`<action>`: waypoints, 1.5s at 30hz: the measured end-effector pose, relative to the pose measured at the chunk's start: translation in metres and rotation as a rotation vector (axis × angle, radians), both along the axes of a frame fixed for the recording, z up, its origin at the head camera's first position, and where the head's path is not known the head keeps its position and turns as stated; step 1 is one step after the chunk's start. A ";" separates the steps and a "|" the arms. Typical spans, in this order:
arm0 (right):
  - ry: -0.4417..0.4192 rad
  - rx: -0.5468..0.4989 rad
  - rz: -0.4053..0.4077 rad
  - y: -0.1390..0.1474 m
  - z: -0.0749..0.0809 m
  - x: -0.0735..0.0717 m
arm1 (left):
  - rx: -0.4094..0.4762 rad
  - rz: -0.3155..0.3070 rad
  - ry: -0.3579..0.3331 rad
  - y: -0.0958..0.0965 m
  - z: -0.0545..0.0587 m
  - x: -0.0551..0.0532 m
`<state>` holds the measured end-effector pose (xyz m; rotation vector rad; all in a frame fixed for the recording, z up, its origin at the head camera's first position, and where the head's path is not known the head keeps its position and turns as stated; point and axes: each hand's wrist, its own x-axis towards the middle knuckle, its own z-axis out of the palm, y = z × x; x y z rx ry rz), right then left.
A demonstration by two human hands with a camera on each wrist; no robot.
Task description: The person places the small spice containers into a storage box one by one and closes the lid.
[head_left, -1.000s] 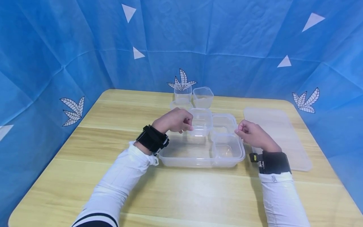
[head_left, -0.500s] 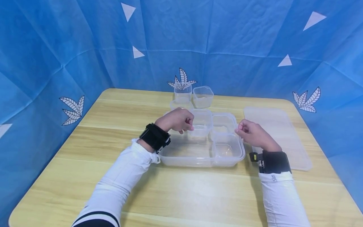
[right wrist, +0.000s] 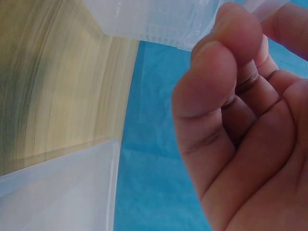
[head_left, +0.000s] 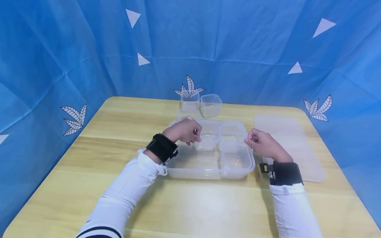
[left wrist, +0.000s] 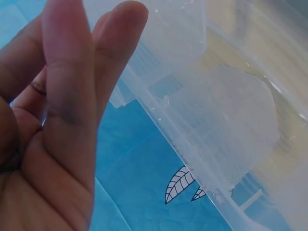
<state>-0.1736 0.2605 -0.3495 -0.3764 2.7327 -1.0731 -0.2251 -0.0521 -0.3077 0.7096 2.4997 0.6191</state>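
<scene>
A large clear plastic food container (head_left: pixel 193 173) lies on the table in the head view. Small clear boxes sit inside it: one at front right (head_left: pixel 236 162), one at back right (head_left: pixel 232 134). A third small box (head_left: pixel 207 142) stands at the back middle, and my left hand (head_left: pixel 186 130) pinches its left side between thumb and fingers. My right hand (head_left: pixel 263 143) has its thumb and fingers at the large container's right rim, pinching it. In the right wrist view the right fingertips (right wrist: pixel 207 72) overlap the container's wall. The left wrist view cuts off the left fingertips' contact.
Behind the large container stand two small clear cups (head_left: pixel 211 105) and a low clear piece (head_left: pixel 188 113). A flat translucent lid (head_left: pixel 293 148) lies on the right of the wooden table (head_left: pixel 89 185). Blue cloth (head_left: pixel 238 43) hangs around the table's back and sides.
The small box under my left hand has gone down a little, deeper into the large container. The right hand stays at the rim. The head view has tilted slightly.
</scene>
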 end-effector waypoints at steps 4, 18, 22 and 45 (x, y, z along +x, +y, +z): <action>0.019 0.008 -0.003 0.001 0.001 -0.002 | 0.008 0.000 0.012 0.001 0.000 -0.002; 0.015 -0.007 0.006 -0.002 -0.002 0.001 | 0.035 0.000 -0.018 0.002 -0.006 0.002; 0.006 -0.006 0.008 -0.002 -0.001 0.002 | 0.018 0.007 -0.021 0.002 -0.007 0.002; 0.011 0.012 0.001 -0.002 -0.002 0.000 | -0.024 0.018 -0.022 0.004 -0.010 0.001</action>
